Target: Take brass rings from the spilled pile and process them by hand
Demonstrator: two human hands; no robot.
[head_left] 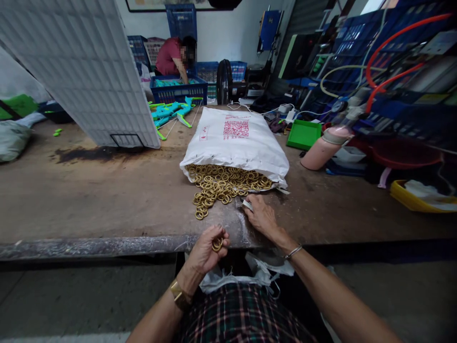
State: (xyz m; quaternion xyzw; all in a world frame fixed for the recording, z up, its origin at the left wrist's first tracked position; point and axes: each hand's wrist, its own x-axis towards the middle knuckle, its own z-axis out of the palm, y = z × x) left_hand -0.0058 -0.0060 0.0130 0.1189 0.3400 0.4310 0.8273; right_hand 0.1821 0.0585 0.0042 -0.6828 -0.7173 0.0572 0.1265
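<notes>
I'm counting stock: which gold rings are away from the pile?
The rings in the left hand; the other visible rings lie in the white bag or spill from it.

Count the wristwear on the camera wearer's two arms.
2: a gold-toned watch behind the left hand, which holds at least one gold-toned ring, and a silvery bracelet behind the right hand. No others seem hidden.

Single head-worn view, facing forward and down; left hand [205, 250] and right hand [262, 214] close, table [107, 200] beyond, wall [228, 38] far.
</notes>
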